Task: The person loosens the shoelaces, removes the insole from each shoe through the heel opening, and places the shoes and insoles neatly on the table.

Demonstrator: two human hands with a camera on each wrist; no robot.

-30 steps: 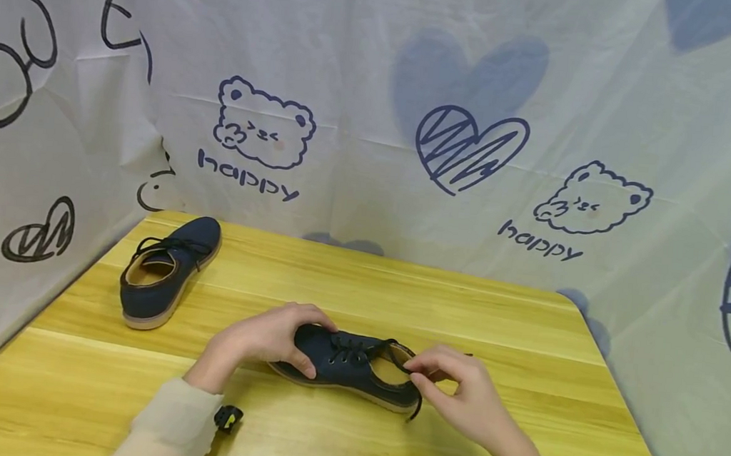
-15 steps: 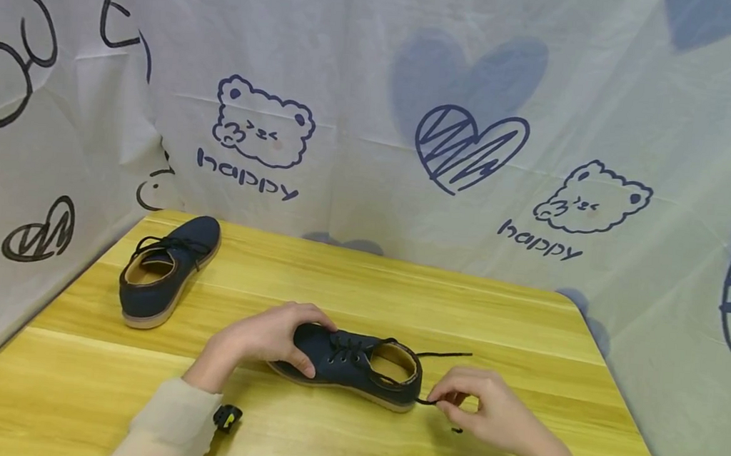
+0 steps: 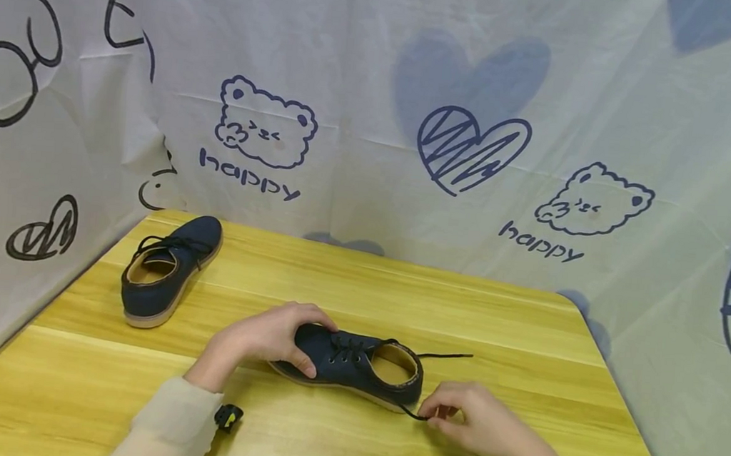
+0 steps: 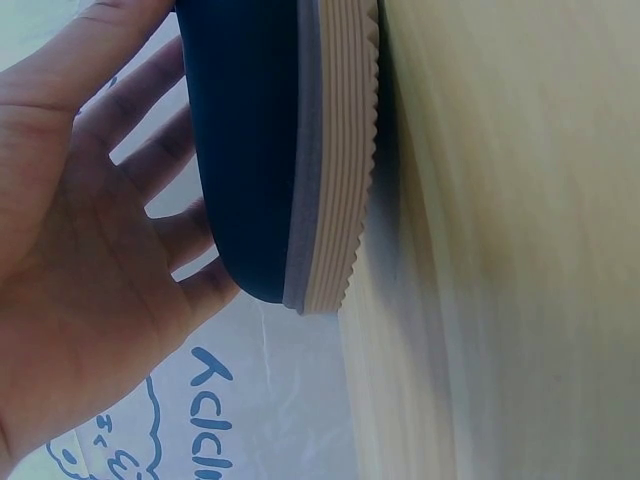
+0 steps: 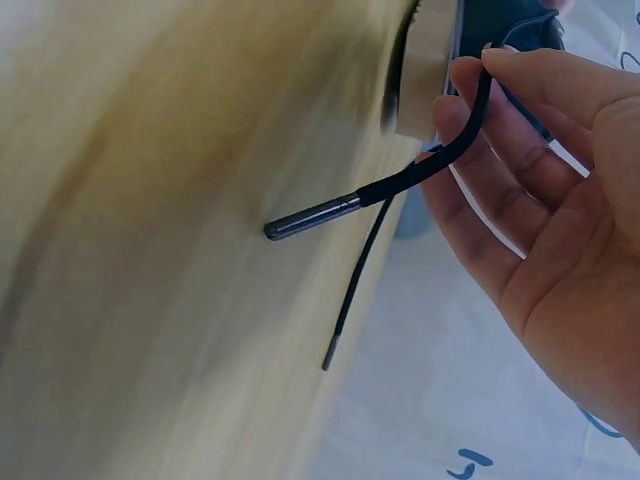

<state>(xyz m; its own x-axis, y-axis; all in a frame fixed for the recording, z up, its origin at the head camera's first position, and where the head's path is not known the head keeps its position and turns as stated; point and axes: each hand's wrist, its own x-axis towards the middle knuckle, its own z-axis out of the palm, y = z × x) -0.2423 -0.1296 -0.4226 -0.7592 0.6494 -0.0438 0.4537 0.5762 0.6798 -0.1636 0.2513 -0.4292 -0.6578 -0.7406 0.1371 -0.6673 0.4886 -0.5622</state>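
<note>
A dark blue shoe (image 3: 347, 365) lies near the middle of a wooden table (image 3: 525, 326), long axis running left to right, toe under the left hand (image 3: 269, 338) and heel toward the right hand (image 3: 469, 420). The left hand's fingers curl over the toe, holding it down. The right hand pinches one black lace (image 5: 440, 160) just beside the heel, its tip hanging free; the other lace end (image 3: 448, 355) trails across the table behind the heel. The laces appear loose: the step looks like drawing them out, and the next move likely calls for a steady pull or a grip on the second end. A matching shoe (image 3: 165, 269) sits well apart at the table's far left corner.
</note>
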